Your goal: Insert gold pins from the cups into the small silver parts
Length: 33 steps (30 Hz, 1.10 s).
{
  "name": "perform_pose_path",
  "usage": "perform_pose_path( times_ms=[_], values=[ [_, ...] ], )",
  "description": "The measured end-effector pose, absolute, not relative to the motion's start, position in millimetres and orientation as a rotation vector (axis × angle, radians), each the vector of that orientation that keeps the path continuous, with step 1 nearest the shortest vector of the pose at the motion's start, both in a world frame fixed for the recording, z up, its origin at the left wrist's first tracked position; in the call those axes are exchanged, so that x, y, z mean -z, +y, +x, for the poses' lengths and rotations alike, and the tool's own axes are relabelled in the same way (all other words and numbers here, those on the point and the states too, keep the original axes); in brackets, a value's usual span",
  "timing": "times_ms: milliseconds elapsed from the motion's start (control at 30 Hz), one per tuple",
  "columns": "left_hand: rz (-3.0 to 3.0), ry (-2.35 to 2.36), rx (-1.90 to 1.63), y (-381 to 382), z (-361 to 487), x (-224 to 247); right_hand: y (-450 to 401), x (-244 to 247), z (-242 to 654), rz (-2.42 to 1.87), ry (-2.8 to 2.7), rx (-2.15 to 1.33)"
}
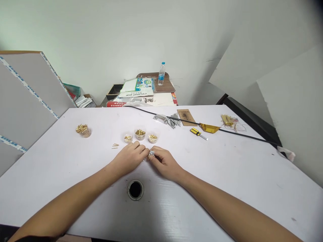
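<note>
Close together over the white table, my two hands meet just in front of three small clear cups. My right hand (165, 163) pinches a small silvery piece (151, 153) between thumb and fingers; its exact kind is too small to tell. My left hand (132, 156) is closed against it, knuckles up, and whatever its fingertips hold is hidden. Tiny gold-coloured bits (148, 157) show by the fingertips. The left cup (128, 138), middle cup (140, 135) and right cup (152, 138) contain small brass-coloured parts. Several thin brass pins (115, 146) lie loose left of the cups.
A tub (85, 132) of long brass pins stands at left. Rightward lie silver metal pieces (174, 120), brown card (186, 117), a yellow-black screwdriver (199, 133), gold foil (210, 128) and a bag (229, 121). A black cable (247, 134) crosses behind. A round hole (135, 190) opens in the tabletop.
</note>
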State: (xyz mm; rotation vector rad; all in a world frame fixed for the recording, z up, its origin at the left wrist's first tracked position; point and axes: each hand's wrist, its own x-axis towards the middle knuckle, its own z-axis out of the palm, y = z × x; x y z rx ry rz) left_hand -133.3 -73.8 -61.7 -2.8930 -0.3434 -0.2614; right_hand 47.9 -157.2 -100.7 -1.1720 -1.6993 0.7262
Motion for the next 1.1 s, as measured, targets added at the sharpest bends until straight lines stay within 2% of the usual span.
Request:
perform_pose_path(
  times_ms=[433, 700, 1100],
  values=[
    [-2.976, -0.262, 0.141, -66.6, -136.2, 62.4, -158.3, 99.4, 47.3, -1.128, -1.761, -0.749],
    [-3.518, -0.528, 0.416, -68.9, -138.1, 59.4, -160.1, 100.3, 51.5, -1.197, -1.582, -0.800],
    [-3.538, -0.529, 0.521, -70.7, -136.2, 64.6, -160.7, 100.0, 48.9, -1.209, -1.668, -0.764]
  ],
)
